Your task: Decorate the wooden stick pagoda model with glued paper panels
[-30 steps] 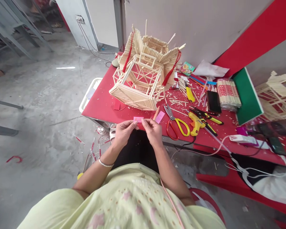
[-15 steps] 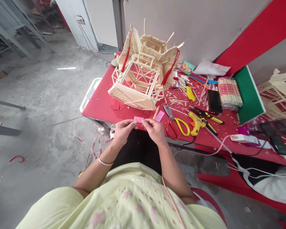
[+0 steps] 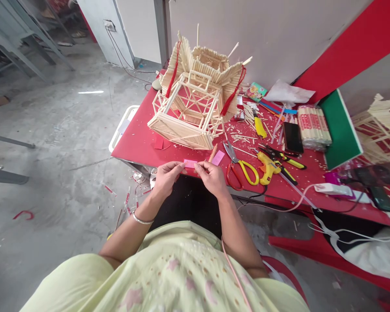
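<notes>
- Left hand (image 3: 166, 178): thumb and finger pinching one end of a pink slip (image 3: 190, 163).
- Pink slip: between both hands, near the red table's (image 3: 131, 144) front edge.
- Right hand (image 3: 212, 177): pinching the other end.
- Scissors (image 3: 244, 169), then glue gun (image 3: 268, 168).

Paper slip (image 3: 190, 164) before the stick model (image 3: 182, 129), probably above the table edge (image 3: 134, 158)

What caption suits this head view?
Left hand and right hand hold a pink slip before a stick model.
</notes>
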`<state>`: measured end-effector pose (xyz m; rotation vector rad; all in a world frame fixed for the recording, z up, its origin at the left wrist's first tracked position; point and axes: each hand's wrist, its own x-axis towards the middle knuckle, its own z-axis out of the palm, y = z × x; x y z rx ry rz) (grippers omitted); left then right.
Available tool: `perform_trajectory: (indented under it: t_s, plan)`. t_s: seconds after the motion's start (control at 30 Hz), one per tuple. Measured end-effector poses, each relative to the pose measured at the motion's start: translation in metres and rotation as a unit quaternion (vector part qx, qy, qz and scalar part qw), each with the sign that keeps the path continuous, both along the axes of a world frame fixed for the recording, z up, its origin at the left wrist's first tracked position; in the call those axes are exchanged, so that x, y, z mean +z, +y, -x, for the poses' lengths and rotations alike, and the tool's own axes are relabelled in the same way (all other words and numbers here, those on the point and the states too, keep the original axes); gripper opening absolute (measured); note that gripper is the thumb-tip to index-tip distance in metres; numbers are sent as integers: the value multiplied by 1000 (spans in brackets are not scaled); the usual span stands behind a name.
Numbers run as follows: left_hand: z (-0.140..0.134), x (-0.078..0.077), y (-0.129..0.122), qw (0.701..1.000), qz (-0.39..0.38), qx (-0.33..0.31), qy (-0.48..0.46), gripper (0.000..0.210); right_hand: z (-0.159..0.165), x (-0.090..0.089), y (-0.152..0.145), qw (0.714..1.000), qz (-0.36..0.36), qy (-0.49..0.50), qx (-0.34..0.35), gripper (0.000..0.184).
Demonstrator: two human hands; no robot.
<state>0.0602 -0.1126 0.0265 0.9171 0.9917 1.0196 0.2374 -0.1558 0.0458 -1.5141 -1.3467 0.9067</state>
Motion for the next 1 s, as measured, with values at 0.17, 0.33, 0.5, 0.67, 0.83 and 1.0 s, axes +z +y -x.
perform_trajectory:
  t_s: [0.17,0.33,0.5,0.67,0.83,1.0]
  plan:
    - [5,-3,0,999,-18,-6,34,35,-3,-4,0,1000,8,-20,12,42]
    - [10,-1,-1,996,-47,-29,64,33,-7,-6,0,999,18,-27,33,44]
    - [11,1,0,995,-54,-38,69,32,-6,-6,0,1000,25,5,14,41]
    - [9,-1,1,996,-45,-42,57,32,-6,-12,1,998,34,59,2,39]
    - [8,1,5,997,-30,-31,57,31,-8,-9,1,999,24,31,2,38]
    - [11,1,13,992,-67,-64,81,34,-11,-5,0,1000,20,16,8,37]
